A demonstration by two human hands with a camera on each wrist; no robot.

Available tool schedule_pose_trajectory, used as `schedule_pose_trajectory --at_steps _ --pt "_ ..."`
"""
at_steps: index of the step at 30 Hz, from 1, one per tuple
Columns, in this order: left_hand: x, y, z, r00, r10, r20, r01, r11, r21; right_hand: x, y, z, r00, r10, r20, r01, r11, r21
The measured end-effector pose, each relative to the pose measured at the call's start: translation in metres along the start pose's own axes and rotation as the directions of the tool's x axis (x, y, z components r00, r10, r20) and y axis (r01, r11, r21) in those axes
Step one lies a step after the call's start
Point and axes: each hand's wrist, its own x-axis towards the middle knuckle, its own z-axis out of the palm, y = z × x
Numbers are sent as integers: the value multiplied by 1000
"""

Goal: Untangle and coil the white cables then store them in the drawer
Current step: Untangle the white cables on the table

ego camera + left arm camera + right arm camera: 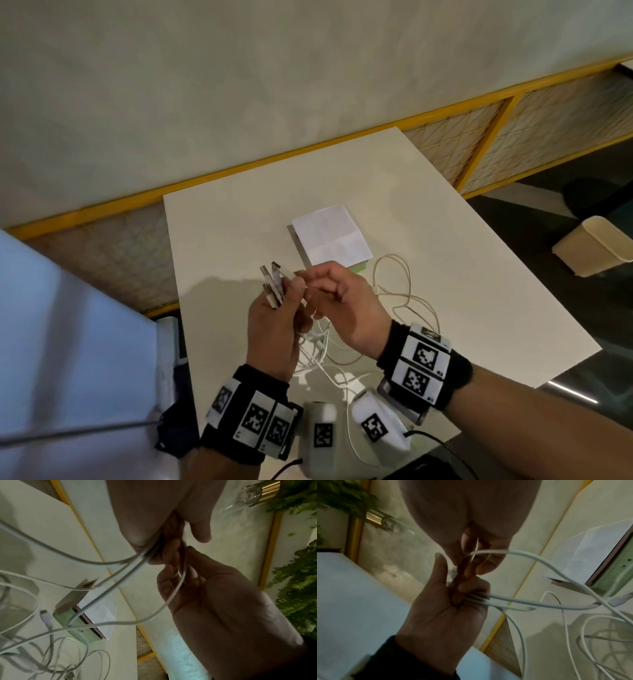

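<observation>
Several white cables lie in a loose tangle on the white table and rise into both hands. My left hand grips a bundle of strands with their plug ends sticking up past the fingers. In the right wrist view the left hand has its fingers curled round that bundle. My right hand is right beside it and pinches a single strand. That strand loops down toward the table. One loose plug lies on the table. No open drawer is in view.
A flat green box with a folded white sheet on top sits behind the hands. A pale bin stands on the floor to the right. A yellow-framed mesh rail runs behind the table, and a white surface is at the left.
</observation>
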Motion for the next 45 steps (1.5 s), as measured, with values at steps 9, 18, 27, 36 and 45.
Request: schedule_pose_trajectory --at_steps 9,18,27,36,45 --pt "-4 -12 -18 999 -27 -42 29 997 68 -2 22 3 1000 12 11 -12 1000 -22" --pt "26 4 -41 985 -53 -167 10 969 -249 -6 67 -21 967 187 171 -72 850 -521" --pt "35 56 -59 994 12 -109 -65 865 -498 -11 100 -62 929 352 113 -180 698 -693" --pt "36 95 -90 986 160 -40 -161 874 -458 -37 112 -125 836 536 119 -264 583 -769" --pt "21 64 -82 987 -20 -158 -47 911 -409 47 55 -122 974 207 -90 -224 829 -513"
